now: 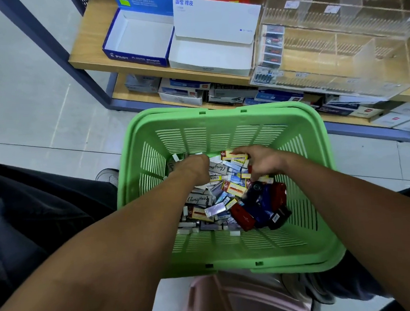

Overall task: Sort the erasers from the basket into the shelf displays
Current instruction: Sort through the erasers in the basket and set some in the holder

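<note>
A green plastic basket stands on the floor before me, its bottom covered with a heap of small boxed erasers in white, blue, yellow and red. Both my hands are down in the heap at its far side. My left hand is curled, fingers buried among the erasers; what it holds is hidden. My right hand pinches a yellow-and-red eraser box at its fingertips. On the wooden shelf stand an open blue Pilot eraser box and an open white eraser box.
A clear acrylic divider display fills the shelf's right side, one narrow column holding dark erasers. Stationery boxes crowd the lower shelf. A dark metal shelf post slants at left. Grey tiled floor lies left of the basket.
</note>
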Available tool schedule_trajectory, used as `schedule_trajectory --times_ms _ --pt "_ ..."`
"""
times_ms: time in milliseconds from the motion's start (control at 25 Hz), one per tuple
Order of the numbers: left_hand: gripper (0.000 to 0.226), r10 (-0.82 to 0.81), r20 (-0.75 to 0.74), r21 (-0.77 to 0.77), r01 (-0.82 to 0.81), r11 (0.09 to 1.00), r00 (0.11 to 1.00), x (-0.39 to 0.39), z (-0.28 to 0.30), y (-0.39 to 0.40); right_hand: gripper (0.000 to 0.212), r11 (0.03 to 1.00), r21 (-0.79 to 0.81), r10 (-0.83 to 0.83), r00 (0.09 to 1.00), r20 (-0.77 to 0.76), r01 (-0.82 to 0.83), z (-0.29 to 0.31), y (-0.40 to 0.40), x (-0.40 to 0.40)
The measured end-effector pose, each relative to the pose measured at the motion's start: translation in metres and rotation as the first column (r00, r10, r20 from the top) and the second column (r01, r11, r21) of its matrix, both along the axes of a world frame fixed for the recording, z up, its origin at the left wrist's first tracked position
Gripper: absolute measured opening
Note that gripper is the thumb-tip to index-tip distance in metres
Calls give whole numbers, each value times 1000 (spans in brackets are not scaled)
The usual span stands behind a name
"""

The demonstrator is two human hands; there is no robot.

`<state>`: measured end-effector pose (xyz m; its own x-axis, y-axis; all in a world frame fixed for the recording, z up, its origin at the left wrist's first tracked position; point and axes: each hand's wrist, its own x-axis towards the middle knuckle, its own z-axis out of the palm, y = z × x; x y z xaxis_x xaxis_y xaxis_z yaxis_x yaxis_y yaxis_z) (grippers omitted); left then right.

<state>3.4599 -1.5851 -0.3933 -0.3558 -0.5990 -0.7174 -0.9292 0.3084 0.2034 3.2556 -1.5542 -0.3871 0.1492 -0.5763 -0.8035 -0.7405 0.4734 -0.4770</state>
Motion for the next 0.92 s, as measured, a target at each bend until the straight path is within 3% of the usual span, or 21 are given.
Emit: schedule_trajectory --times_ms 80,160,240,320,400,520,600,680,720,760,800,840,920 --pt "29 28 -16 4 -28 1000 999 1 -2 0 90 1000 12 -28 991 131 27 3 4 8" --pt "32 27 -14 -46 -28 999 1000 1 1 2 77 997 8 -71 985 156 70 2 4 13" --pt "32 -2 -43 -160 -5 987 999 -1 4 4 58 993 -76 -88 995 37 90 2 1 11" --pt "36 14 -197 -200 -54 978 980 -10 6 6 54 994 -80 -86 993 -75 80 10 0 3" --pt "51 223 -401 29 -231 972 889 -26 8 8 59 987 -2 -159 987 -4 159 16 0 -4" --pt "78 620 -452 501 -393 771 641 -40 16 13 46 911 61 -410 883 226 408 28 0 1" --pt "80 723 -407 609 -424 670 558 -40 21 16 35 855 117 -515 799 310 505 32 5 5" --pt "72 741 -344 625 -448 639 577 -38 25 22 23 845 132 -534 796 286 519 30 12 6" --pt "62 718 -311 611 -448 653 623 -36 26 26 18 897 63 -441 878 185 437 28 14 5" --pt "50 685 -285 587 -443 678 671 -34 28 29 18 974 -36 -223 975 4 223 26 15 1" --pt "38 659 -269 562 -441 699 702 -34 29 31 23 996 -60 46 977 -209 -59 24 16 -2" --pt "30 649 -266 545 -445 711 712 -34 30 33 35 950 -1 292 886 -360 -313 23 19 -3" --pt "22 645 -273 517 -456 724 714 -35 32 32 69 808 188 572 670 -473 -558 16 31 -1"
